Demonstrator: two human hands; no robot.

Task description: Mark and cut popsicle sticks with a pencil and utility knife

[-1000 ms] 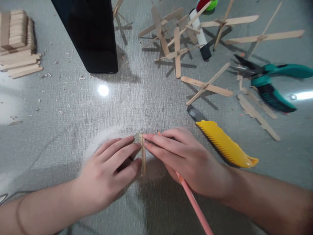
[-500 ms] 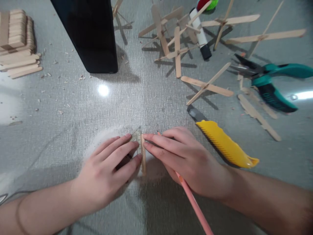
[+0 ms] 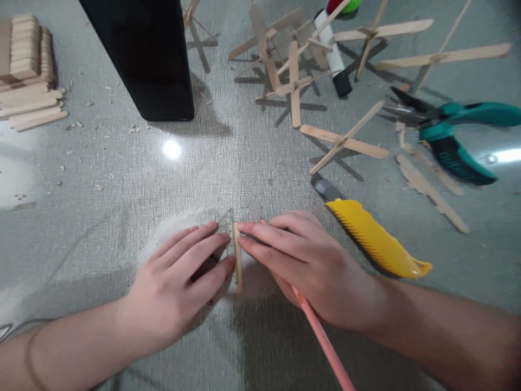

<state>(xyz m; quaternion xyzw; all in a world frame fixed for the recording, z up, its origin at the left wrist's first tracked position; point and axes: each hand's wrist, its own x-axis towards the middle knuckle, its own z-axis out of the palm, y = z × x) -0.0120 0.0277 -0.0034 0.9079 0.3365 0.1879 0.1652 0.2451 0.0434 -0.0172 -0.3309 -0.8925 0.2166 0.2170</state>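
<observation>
My left hand [image 3: 175, 277] rests over a clear triangular set square [image 3: 228, 231], holding it down on the table with bent fingertips; most of the set square is hidden beneath. Along its right edge lies a short piece of wooden craft stick [image 3: 239, 266], pointing toward me. Two fingertips of my right hand [image 3: 313, 266] touch the upper end of this stick from the right. That same hand is closed around a pink pencil [image 3: 325, 339], whose dark tip shows past the fingers and points away from me.
A yellow utility knife [image 3: 370, 236] lies right of my right hand. Beyond are crossed craft sticks [image 3: 344, 142], a white marker [image 3: 331, 51], teal-handled pliers [image 3: 448, 130] and split stick scraps [image 3: 431, 193]. A black phone-like slab [image 3: 158, 65] and stacked sticks [image 3: 26, 49] are at far left.
Both hands stay almost in place. The stick beside the set square shows slightly more of its face; the view has shifted a little.
</observation>
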